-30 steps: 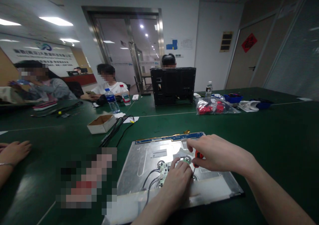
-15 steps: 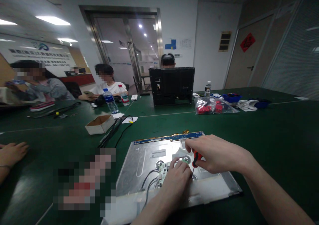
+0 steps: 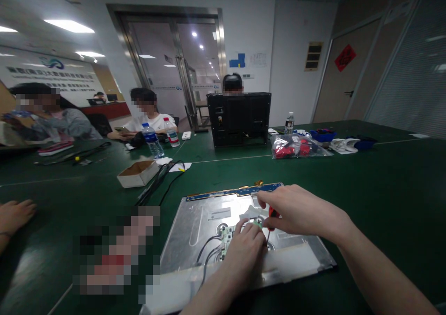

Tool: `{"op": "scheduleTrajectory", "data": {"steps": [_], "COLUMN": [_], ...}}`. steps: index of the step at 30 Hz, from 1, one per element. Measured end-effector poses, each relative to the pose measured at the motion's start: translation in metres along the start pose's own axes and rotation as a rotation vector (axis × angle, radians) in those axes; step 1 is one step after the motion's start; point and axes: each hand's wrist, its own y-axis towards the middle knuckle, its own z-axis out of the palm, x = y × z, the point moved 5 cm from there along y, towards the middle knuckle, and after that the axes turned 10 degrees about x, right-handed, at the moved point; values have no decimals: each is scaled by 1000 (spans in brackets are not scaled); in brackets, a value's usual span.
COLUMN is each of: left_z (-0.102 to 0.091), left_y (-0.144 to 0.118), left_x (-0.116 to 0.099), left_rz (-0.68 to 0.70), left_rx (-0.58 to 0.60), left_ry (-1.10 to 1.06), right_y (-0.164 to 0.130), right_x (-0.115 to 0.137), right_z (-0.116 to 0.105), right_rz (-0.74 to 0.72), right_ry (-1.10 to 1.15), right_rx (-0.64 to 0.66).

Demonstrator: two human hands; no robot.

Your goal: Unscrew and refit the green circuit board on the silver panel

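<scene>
Both hands barely shifted since before, right hand (image 3: 299, 213) clenched round red screwdriver (image 3: 271, 215), tip down beside small circuit board (image 3: 228, 237), left hand (image 3: 245, 254) pressing it onto metal panel (image 3: 195, 231), grip unclear.

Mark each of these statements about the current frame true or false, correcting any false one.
1. The right hand grips a red-handled screwdriver. True.
2. The left hand rests on a wooden board. False: it rests on the metal panel, by the small green circuit board.
3. Black wires run from the circuit board. True.
4. The cardboard box sits on the panel. False: it sits apart, on the green table.
5. Two water bottles stand beyond the box. True.
</scene>
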Motion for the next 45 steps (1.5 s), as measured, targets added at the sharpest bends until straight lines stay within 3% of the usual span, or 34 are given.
{"op": "scheduleTrajectory", "data": {"steps": [5,19,27,32,37,45], "left_z": [-1,-4,-3,-2,-7,-5], "left_y": [-1,-3,-3,-1,-3,-2], "left_x": [0,-2,-2,-2,-3,-4], "left_rz": [-5,10,5,11,-3,-2], "left_rx": [15,58,3,41,8,24], "left_ry": [-35,-47,-57,-39,-73,-26], "right_y": [-2,6,0,1,-1,-3], "right_x": [3,0,4,-3,0,3], "right_z": [2,1,0,1,1,1], "right_rz": [-58,88,-48,68,-53,-81], "right_ry": [27,-114,16,-26,57,81], "right_rx": [39,-19,20,11,66,101]}}
